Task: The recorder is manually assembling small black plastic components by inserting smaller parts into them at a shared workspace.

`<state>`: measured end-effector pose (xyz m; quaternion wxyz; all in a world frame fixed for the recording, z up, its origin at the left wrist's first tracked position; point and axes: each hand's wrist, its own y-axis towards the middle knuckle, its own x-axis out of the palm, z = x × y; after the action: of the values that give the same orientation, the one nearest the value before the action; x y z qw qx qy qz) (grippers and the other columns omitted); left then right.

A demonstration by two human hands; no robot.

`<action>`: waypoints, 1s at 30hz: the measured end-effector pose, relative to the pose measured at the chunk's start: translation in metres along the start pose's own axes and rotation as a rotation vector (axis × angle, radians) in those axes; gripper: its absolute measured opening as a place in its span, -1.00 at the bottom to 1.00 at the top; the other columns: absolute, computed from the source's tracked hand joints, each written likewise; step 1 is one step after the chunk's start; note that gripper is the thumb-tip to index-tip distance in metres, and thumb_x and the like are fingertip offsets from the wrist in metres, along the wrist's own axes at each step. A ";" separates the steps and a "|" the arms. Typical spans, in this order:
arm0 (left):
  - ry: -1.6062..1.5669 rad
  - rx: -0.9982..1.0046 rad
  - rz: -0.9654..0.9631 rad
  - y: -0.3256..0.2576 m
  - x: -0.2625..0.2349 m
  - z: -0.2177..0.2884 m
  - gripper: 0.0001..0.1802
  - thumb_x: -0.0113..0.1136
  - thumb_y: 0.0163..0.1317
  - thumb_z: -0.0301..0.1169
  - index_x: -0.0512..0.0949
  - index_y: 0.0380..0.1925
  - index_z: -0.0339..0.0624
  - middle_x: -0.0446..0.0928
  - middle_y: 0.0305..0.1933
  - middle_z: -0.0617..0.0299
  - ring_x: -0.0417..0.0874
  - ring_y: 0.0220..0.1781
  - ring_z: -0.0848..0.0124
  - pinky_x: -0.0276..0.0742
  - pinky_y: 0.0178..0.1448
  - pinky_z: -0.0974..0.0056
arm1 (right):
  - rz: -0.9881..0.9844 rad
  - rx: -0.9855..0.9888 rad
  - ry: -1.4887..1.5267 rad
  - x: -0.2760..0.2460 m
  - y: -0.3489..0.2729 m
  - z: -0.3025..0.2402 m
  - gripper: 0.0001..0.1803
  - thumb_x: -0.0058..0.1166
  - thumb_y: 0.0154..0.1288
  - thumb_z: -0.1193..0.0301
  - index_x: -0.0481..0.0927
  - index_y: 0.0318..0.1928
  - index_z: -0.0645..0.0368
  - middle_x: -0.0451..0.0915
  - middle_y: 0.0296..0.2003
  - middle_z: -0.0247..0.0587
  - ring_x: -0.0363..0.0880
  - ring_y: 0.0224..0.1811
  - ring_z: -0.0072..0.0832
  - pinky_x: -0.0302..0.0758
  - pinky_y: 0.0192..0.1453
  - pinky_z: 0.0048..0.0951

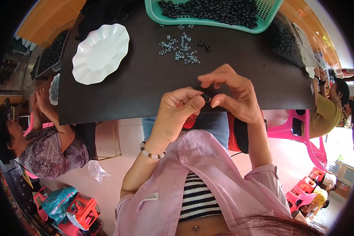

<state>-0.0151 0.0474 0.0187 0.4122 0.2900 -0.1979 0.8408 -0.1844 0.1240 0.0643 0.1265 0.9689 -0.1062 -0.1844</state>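
At the near edge of the dark table, my left hand (183, 103) pinches a small black plastic piece (205, 97) between thumb and fingers. My right hand (236, 92) is open beside it, its fingers raised and curved and its thumb tip close to the piece. A tiny bright bit shows between the piece and that thumb; I cannot tell what it is. Farther back, several small metal coil springs (181, 48) lie loose on the table. A few black pieces (204, 45) lie just right of them.
A green plastic basket (155, 15) full of black pieces stands at the back of the dark table (145, 90). An empty white scalloped plate (100, 55) is at the left. More black pieces fill a clear bin (289, 41) at the right. Other people sit at both sides.
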 end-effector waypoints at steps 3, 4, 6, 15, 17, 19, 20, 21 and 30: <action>0.020 -0.047 -0.039 0.000 -0.001 0.006 -0.72 0.37 0.12 -0.28 0.65 -0.30 -0.28 0.53 -0.49 0.37 0.44 -0.48 0.65 0.34 -0.41 0.55 | -0.069 -0.055 0.083 0.004 0.003 0.003 -0.48 0.30 0.04 0.10 0.68 -0.09 0.23 0.65 -0.20 -0.28 0.36 -0.17 -0.46 0.35 -0.09 -0.43; 0.020 -0.046 -0.039 0.000 -0.001 0.008 -0.72 0.37 0.12 -0.28 0.65 -0.30 -0.28 0.53 -0.49 0.37 0.44 -0.48 0.65 0.34 -0.41 0.55 | -0.095 -0.088 0.140 0.005 0.003 0.005 -0.44 0.26 0.06 0.04 0.68 -0.08 0.24 0.66 -0.18 -0.25 0.36 -0.15 -0.43 0.35 -0.07 -0.42; 0.009 -0.070 -0.049 -0.002 0.001 0.009 -0.72 0.38 0.10 -0.27 0.66 -0.36 -0.28 0.53 -0.49 0.37 0.44 -0.49 0.64 0.33 -0.43 0.55 | -0.142 -0.121 0.148 0.004 0.003 0.008 -0.45 0.24 0.07 0.03 0.69 -0.11 0.25 0.67 -0.17 -0.23 0.36 -0.15 -0.41 0.35 -0.07 -0.41; 0.074 -0.078 -0.050 -0.006 -0.004 0.005 -0.75 0.39 0.10 -0.28 0.67 -0.42 -0.28 0.55 -0.54 0.32 0.46 -0.52 0.62 0.35 -0.46 0.52 | -0.100 -0.064 0.246 0.014 -0.008 0.008 -0.49 0.25 0.05 0.05 0.72 -0.20 0.27 0.71 -0.23 -0.19 0.38 -0.21 -0.40 0.37 -0.08 -0.40; 0.106 -0.064 -0.061 -0.007 -0.004 0.009 -0.76 0.39 0.10 -0.30 0.67 -0.44 -0.28 0.55 -0.54 0.31 0.46 -0.53 0.62 0.36 -0.46 0.51 | -0.092 -0.053 0.233 0.015 -0.010 0.007 -0.50 0.26 0.05 0.06 0.72 -0.21 0.27 0.71 -0.23 -0.19 0.39 -0.22 -0.40 0.37 -0.09 -0.41; 0.138 -0.050 -0.070 -0.010 -0.003 0.014 -0.78 0.39 0.10 -0.31 0.68 -0.45 -0.28 0.56 -0.55 0.31 0.46 -0.53 0.61 0.37 -0.46 0.50 | -0.101 -0.091 0.230 0.016 -0.013 0.006 -0.52 0.27 0.04 0.07 0.72 -0.21 0.25 0.71 -0.22 -0.19 0.39 -0.21 -0.39 0.38 -0.09 -0.41; 0.158 -0.066 -0.079 -0.012 -0.002 0.017 -0.78 0.39 0.10 -0.32 0.68 -0.45 -0.29 0.56 -0.56 0.30 0.46 -0.53 0.62 0.37 -0.45 0.50 | -0.100 -0.090 0.231 0.016 -0.014 0.005 -0.52 0.27 0.04 0.07 0.72 -0.21 0.25 0.71 -0.22 -0.19 0.39 -0.21 -0.39 0.38 -0.09 -0.41; 0.179 -0.081 -0.088 -0.013 -0.001 0.020 -0.78 0.39 0.10 -0.33 0.68 -0.46 -0.30 0.56 -0.56 0.29 0.47 -0.53 0.62 0.38 -0.45 0.50 | -0.092 -0.108 0.223 0.018 -0.015 0.002 -0.52 0.27 0.04 0.07 0.72 -0.22 0.24 0.71 -0.23 -0.20 0.39 -0.21 -0.40 0.38 -0.08 -0.41; 0.387 -0.053 -0.168 -0.032 0.012 0.049 -0.76 0.44 0.04 -0.35 0.66 -0.49 -0.33 0.49 -0.58 0.33 0.39 -0.51 0.65 0.26 -0.47 0.47 | -0.157 -0.288 0.067 0.018 -0.021 -0.019 -0.58 0.25 0.05 0.14 0.70 -0.17 0.18 0.68 -0.18 -0.33 0.42 -0.18 -0.35 0.41 -0.04 -0.36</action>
<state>0.0211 0.0448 0.0668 0.5184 0.1276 -0.1121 0.8381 -0.1575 0.1430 0.0693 0.2528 0.9516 0.0017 -0.1748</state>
